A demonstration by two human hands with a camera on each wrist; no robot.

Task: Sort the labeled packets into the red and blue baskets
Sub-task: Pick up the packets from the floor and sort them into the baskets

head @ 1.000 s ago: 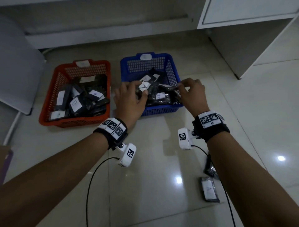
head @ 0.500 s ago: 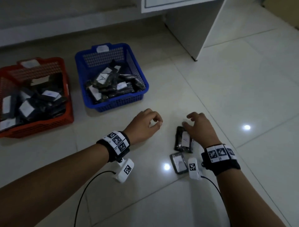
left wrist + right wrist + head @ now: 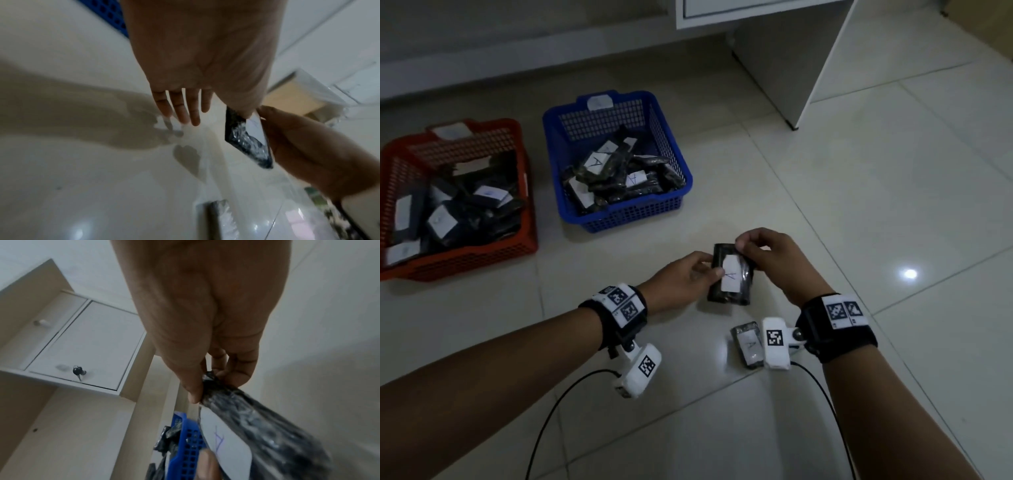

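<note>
So the black packet point(image 3: 731, 275) with the white label marked "A" is up off the floor point(image 3: 859, 205), held between both hands in front of the baskets. Right hand point(image 3: 774, 263) pinches its far top end, thumb and fingers clamped on the wrap. Left hand point(image 3: 681, 281) has its thumb on the label edge; its other fingers point(image 3: 185, 107) stick out straight in the left wrist view. A second packet point(image 3: 748, 344) lies on the floor just below. Blue basket point(image 3: 674, 205) and red basket point(image 3: 482, 253) sit side by side further back, both piled with packets.
</note>
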